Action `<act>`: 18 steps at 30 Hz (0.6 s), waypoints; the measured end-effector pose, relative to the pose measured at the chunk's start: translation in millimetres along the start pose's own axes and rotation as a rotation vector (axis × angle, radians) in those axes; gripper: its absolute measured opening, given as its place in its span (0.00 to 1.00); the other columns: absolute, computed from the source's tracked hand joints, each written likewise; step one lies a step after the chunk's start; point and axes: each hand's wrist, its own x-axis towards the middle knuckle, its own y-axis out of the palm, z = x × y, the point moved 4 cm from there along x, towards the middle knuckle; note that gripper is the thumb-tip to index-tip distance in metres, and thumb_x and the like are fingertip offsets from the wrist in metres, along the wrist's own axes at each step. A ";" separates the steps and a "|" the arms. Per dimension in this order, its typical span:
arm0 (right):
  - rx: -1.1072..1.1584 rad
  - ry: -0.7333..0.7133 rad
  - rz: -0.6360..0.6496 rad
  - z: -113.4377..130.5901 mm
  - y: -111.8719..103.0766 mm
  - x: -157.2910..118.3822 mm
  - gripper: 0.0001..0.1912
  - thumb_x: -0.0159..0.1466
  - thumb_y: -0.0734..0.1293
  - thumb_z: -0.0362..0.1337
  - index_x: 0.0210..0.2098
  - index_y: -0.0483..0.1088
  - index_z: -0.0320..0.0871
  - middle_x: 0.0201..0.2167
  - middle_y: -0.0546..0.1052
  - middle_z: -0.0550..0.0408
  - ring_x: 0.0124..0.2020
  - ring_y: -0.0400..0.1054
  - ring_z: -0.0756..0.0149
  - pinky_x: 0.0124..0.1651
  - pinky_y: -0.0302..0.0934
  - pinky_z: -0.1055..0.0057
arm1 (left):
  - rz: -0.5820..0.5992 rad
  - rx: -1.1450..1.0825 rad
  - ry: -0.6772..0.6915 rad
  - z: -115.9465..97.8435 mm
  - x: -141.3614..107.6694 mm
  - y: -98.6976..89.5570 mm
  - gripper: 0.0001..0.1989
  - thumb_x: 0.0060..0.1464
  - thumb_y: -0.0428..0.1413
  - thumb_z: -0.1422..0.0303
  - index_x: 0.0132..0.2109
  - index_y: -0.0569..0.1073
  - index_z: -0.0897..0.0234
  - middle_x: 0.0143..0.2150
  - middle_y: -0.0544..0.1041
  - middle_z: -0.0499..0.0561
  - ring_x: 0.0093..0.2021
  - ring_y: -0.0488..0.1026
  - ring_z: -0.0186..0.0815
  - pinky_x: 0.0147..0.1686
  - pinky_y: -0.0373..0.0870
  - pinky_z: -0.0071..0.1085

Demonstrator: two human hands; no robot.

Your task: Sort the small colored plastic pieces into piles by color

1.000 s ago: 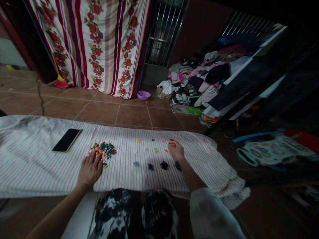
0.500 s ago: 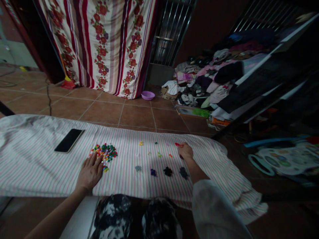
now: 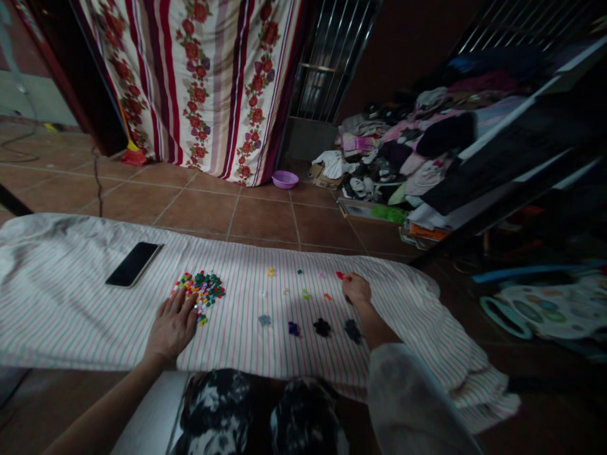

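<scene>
My left hand [image 3: 173, 323] lies palm down with its fingers stretched over the near edge of a mixed pile of small coloured pieces [image 3: 208, 287]. At the right, my right hand [image 3: 357, 289] has its fingers curled beside a few red pieces [image 3: 340, 275]; whatever is in them is hidden. Small groups sorted by colour lie between the hands: yellow pieces [image 3: 270, 272], lime green pieces [image 3: 306, 294], an orange piece [image 3: 327, 296], grey pieces [image 3: 264, 321], dark purple pieces [image 3: 293, 328], black pieces [image 3: 322, 327] and dark grey pieces [image 3: 352, 330].
A phone [image 3: 134, 264] rests left of the pile on the striped cloth [image 3: 85, 316]. Beyond the table, a purple basin [image 3: 285, 180] stands on the tiled floor by a flowered curtain [image 3: 199, 88]. Heaped clothes [image 3: 403, 145] lie at the back right.
The view has shifted slightly. My right hand's fingers look more curled and drawn back a little by the red pieces. My left hand stays on the pile.
</scene>
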 end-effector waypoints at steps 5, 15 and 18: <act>0.038 0.044 0.016 -2.2 -7.2 -8.8 0.17 0.64 0.59 0.32 0.45 0.78 0.43 0.43 0.80 0.49 0.42 0.73 0.63 0.42 0.62 0.74 | -0.015 0.018 -0.013 -2.0 0.9 -4.0 0.24 0.63 0.40 0.61 0.59 0.69 0.65 0.62 0.69 0.61 0.67 0.59 0.47 0.59 0.61 0.48; 0.244 -0.016 -0.078 21.9 -18.2 -43.6 0.17 0.63 0.59 0.33 0.45 0.77 0.44 0.44 0.80 0.50 0.45 0.72 0.61 0.48 0.62 0.71 | 0.000 -0.058 -0.040 -2.9 2.4 -5.8 0.25 0.62 0.40 0.61 0.59 0.69 0.64 0.62 0.69 0.61 0.67 0.59 0.47 0.60 0.60 0.49; 0.382 -0.127 -0.060 42.7 -12.0 -69.2 0.16 0.61 0.60 0.33 0.43 0.77 0.44 0.43 0.80 0.50 0.45 0.73 0.62 0.50 0.63 0.71 | 0.016 -0.050 -0.058 -4.4 4.0 -9.1 0.25 0.62 0.40 0.61 0.58 0.70 0.65 0.63 0.68 0.61 0.66 0.60 0.48 0.60 0.60 0.49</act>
